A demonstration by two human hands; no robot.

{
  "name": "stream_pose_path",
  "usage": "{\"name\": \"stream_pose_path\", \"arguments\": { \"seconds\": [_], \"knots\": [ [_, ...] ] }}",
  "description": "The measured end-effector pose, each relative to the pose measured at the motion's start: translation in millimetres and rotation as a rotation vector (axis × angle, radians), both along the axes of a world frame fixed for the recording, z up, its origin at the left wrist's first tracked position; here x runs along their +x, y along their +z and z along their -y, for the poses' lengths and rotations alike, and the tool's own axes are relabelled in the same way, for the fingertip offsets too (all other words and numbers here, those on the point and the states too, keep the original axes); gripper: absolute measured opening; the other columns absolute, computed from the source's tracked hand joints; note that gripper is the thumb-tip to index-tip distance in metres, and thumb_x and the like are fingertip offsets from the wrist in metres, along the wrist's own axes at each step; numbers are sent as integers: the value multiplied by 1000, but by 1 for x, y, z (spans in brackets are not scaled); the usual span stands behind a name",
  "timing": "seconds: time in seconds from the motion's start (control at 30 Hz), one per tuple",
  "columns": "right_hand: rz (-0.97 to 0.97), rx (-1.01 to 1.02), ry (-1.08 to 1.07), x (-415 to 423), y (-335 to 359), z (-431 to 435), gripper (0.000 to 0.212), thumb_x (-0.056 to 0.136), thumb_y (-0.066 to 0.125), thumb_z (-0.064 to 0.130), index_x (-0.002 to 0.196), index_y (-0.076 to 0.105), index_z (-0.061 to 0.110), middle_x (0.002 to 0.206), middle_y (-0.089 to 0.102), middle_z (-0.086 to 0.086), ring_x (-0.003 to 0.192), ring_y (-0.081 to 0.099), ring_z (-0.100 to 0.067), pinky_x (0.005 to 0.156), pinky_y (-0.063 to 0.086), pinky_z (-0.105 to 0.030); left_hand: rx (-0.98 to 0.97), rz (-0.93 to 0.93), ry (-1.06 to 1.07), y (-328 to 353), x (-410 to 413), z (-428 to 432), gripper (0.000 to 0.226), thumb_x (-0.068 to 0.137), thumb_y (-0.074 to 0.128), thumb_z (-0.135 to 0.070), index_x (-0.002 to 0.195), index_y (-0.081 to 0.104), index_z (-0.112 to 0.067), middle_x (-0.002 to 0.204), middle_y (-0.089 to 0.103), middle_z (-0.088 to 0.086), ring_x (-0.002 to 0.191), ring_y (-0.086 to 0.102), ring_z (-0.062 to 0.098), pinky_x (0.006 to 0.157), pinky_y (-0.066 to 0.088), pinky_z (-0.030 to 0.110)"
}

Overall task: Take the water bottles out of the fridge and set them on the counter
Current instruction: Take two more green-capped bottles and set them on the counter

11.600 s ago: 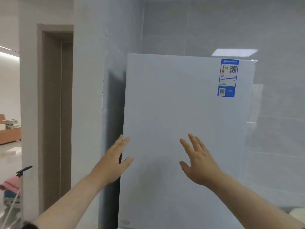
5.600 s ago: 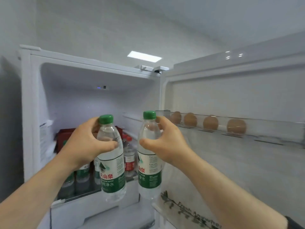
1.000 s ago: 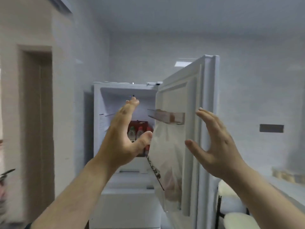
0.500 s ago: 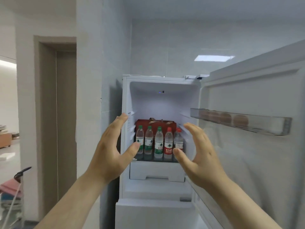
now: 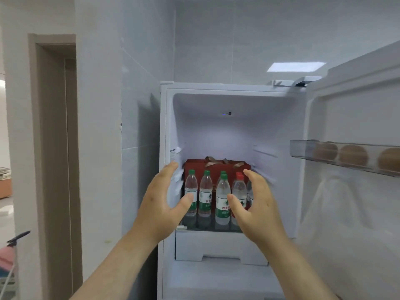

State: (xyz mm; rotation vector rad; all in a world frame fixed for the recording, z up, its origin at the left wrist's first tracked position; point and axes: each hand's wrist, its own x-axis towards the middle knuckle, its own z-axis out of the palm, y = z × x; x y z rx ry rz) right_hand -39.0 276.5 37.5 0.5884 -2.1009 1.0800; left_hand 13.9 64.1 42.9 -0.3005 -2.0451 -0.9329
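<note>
The white fridge [image 5: 238, 89] stands open in front of me. On its glass shelf [image 5: 207, 228] stand several clear water bottles: green-capped ones [image 5: 205, 192] on the left and middle, and a red-capped one [image 5: 239, 189] to the right. My left hand [image 5: 161, 204] is raised in front of the shelf's left end, fingers spread, holding nothing. My right hand [image 5: 256, 207] is raised before the right end, also empty with fingers apart, and it hides part of the rightmost bottles. Neither hand touches a bottle.
A red gift box [image 5: 216, 166] with ribbon handles sits behind the bottles. The open fridge door [image 5: 355, 213] fills the right side, with brown eggs [image 5: 352, 155] in its clear rack. A white drawer [image 5: 220, 245] lies under the shelf. A doorway [image 5: 56, 148] is at left.
I have come closer to the fridge, so it looks larger. Both empty hands have moved forward toward the bottle shelf, and stay spread.
</note>
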Motion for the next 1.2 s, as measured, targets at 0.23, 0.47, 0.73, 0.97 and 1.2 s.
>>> {"name": "stream_pose_path", "arguments": {
  "seconds": [0.23, 0.47, 0.73, 0.97, 1.2],
  "knots": [
    [176, -128, -8, -108, -18, 26, 70, 88, 68, 34, 148, 33, 28, 151, 37, 10, 139, 34, -11, 110, 31, -31, 133, 115, -62, -11, -121, -4, 67, 92, 63, -31, 147, 25, -36, 139, 26, -31, 126, 23, -18, 104, 19, 8],
    [346, -202, -15, -204, -23, 47, 76, 87, 70, 35, 150, 30, 26, 154, 37, 7, 141, 36, -15, 111, 34, -36, 388, 269, -39, -27, -250, 9, 68, 90, 64, -37, 148, 30, -32, 147, 42, -10, 137, 39, 16, 109, 39, 47],
    [471, -232, -64, -300, -16, 73, 79, 88, 69, 33, 153, 25, 21, 154, 39, 2, 139, 39, -19, 108, 36, -34, 646, 310, 54, -44, -370, 13, 71, 87, 67, -25, 149, 31, -21, 146, 46, 2, 131, 48, 24, 103, 43, 42],
    [521, -209, -88, -340, -39, 84, 56, 91, 65, 18, 139, 37, 25, 110, 46, 20, 106, 46, -8, 89, 35, -19, 644, 289, 213, -63, -426, 18, 48, 84, 66, -13, 130, 53, -15, 120, 64, 7, 107, 62, 30, 87, 52, 40],
    [458, -226, -119, -346, -64, 87, 37, 78, 76, 24, 105, 52, 34, 105, 57, 14, 99, 59, -7, 84, 51, -23, 526, 275, 305, -78, -419, 12, 39, 72, 75, -18, 104, 53, -21, 102, 39, -3, 93, 51, 27, 74, 49, 38]
  ]
}}
